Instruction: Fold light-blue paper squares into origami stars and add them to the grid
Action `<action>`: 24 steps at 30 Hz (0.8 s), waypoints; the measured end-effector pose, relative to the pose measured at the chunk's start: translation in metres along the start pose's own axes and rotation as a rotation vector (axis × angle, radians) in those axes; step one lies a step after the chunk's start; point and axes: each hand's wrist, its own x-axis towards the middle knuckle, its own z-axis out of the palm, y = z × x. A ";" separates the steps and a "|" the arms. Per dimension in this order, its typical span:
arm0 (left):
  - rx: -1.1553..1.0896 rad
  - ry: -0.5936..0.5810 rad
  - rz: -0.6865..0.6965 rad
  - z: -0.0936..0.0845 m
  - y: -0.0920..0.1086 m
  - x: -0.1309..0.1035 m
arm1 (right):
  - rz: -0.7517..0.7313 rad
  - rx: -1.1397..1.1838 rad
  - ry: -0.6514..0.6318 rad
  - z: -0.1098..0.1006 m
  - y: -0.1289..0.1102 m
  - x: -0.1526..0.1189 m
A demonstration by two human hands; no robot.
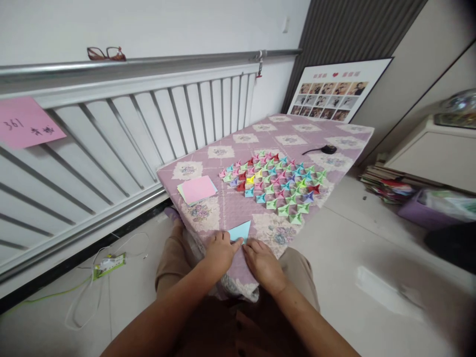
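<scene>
A: Nearest stuff first. Hands?
B: Left hand: fingers bent, one digit stretched onto the light-blue paper sheet. Right hand: fingers together, tips at the sheet's lower right corner.
A: State of the grip?
B: Both in contact with paper. Pinching or merely pressing, either hand: the view doesn't settle it.
A: Sheet location?
B: Near end of the bench, in front of the person's body, between and just beyond the hands. Bench wears a mauve floral tablecloth.
A: Next out?
B: Left side, a small stack of paper sheets, pink on top, other colors peeking from under. Ahead and right, slanted rows of origami figures: green, blue, pink, red, purple, a bright yellow one. They stand close together.
A: Beyond those?
B: Small black object with a thin tail, too small to identify.
A: Background, quick.
B: White radiator along the left, eyeglasses on the pipe above it. Far end, a photo board leaning behind the bench.
</scene>
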 end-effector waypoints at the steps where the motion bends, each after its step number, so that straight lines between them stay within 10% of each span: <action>1: 0.010 0.001 0.004 0.000 0.001 0.000 | 0.003 0.021 0.016 0.001 0.000 -0.002; 12: 0.026 0.027 0.010 -0.007 0.005 -0.003 | 0.261 0.100 0.073 -0.010 0.012 0.046; 24: -0.090 0.011 -0.046 0.001 0.007 0.003 | 0.243 -0.046 -0.212 0.026 0.024 0.105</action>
